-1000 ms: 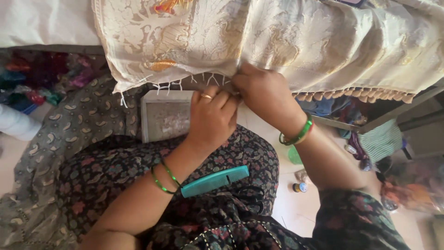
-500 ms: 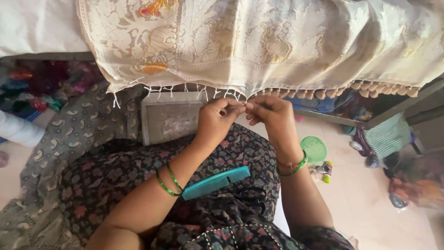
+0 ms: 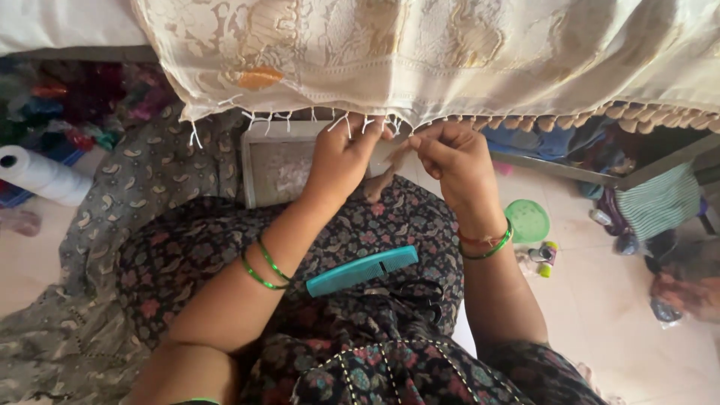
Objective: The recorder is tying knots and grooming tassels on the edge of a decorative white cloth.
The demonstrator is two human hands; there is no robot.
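Pinching cream cloth [image 3: 450,52] fringe threads [image 3: 397,146], both left hand [image 3: 341,154] and right hand [image 3: 457,161]; teal comb [image 3: 361,271] on lap.

The floor [image 3: 637,330] was pale, smooth tile, lit by soft daylight. Right of the floor's open patch stood a dark metal frame [image 3: 645,161] with a striped green cloth [image 3: 660,201] hanging from it. A round green lid [image 3: 527,220] lay on the tile close to small bottles [image 3: 544,257]. Far left of the lid, a white paper roll [image 3: 41,174] lay near a heap of coloured fabric [image 3: 82,105]. A white mattress edge [image 3: 67,22] sat above that heap.
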